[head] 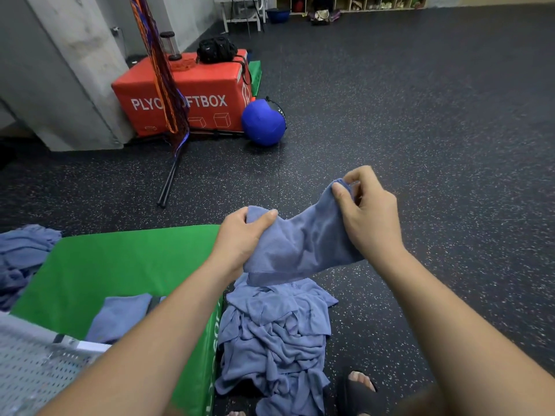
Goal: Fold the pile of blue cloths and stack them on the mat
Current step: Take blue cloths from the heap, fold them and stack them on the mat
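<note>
The task was at an early stage. Both hands held one blue cloth (300, 244) up in the middle of the frame, above the speckled floor (420, 115) and just right of the green mat (114, 265). The left hand (240, 238) clenched a bunched end of it, thumb laid over the top. The right hand (369, 223), higher and further right, pinched a corner between thumb and fingertips. The cloth sagged between them, rumpled and not yet spread flat, so by my reading it was only being opened out to find its edges, with no fold made.

Only one folded cloth (120, 316) showed on the mat, at lower left. The left forearm hid part of it, and whether more lay beneath it could not be told.

Much remained. A thick pile of crumpled cloths (276, 334) lay on the floor directly below the held one, against the mat's right edge. A second rumpled heap (21, 259) sat at the left edge of the frame, beside the mat. Judging by the bulk of both, most of the folding and stacking was not yet done.
</note>
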`<state>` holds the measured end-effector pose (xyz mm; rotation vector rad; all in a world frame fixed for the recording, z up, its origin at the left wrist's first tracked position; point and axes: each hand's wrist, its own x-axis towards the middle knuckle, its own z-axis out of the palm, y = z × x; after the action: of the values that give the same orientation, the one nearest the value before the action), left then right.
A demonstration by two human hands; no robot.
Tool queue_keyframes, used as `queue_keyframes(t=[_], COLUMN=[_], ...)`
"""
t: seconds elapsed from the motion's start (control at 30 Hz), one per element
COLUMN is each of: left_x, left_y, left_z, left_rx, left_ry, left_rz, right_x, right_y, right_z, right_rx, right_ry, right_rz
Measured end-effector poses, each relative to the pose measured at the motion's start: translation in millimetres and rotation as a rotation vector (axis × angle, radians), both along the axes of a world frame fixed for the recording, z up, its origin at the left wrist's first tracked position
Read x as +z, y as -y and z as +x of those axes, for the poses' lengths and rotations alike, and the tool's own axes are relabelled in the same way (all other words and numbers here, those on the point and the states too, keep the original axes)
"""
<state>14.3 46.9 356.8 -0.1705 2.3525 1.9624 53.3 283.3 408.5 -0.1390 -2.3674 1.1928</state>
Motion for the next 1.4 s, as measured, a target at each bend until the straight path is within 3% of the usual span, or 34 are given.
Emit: queue_keyframes(t=[0.17, 0.53, 0.67, 0.8, 0.87, 1.03, 1.13, 1.27, 1.4], left_x=[10.6, 32.4, 45.8, 46.7, 43.6, 52.4, 55.8, 64.1, 63.5], left_y=[-9.0, -11.0, -11.4, 1.4, 9.5, 23.1, 35.3, 46.8, 51.7], left_z=[14.0, 28.3, 33.2, 31.5, 27.1, 25.2, 19.8, 13.6, 5.6], left_rx=[0.037, -0.021, -0.065, -0.244, -0.311, -0.401, -0.416, -0.358, -0.28], left_ry=[-0.069, -0.028, -0.067, -0.059, -0.07, -0.006, 0.035, 0.036, 0.01], left_rz=[-0.046, 0.131, 0.169, 0.165, 0.123, 0.158, 0.249, 0.394, 0.472], right_x=[-6.4, -14.0, -8.3, 3.0, 5.0, -3.4, -8.3, -17.3, -30.8], right_y=[35.3, 79.2, 83.8, 84.1, 77.8, 48.8, 32.3, 19.3, 32.4], right_z=[6.4, 16.5, 16.9, 20.1, 19.2, 6.2, -2.3, -5.0, -5.4], right_rx=[0.101, 0.216, 0.274, 0.406, 0.424, 0.311, 0.371, 0.597, 0.767], right_ry=[-0.011, 0.06, 0.126, 0.209, 0.204, -0.033, 0.131, 0.491, 0.613], right_rz=[-0.063, -0.284, -0.544, -0.81, -0.738, -0.036, -0.074, -0.414, -0.646])
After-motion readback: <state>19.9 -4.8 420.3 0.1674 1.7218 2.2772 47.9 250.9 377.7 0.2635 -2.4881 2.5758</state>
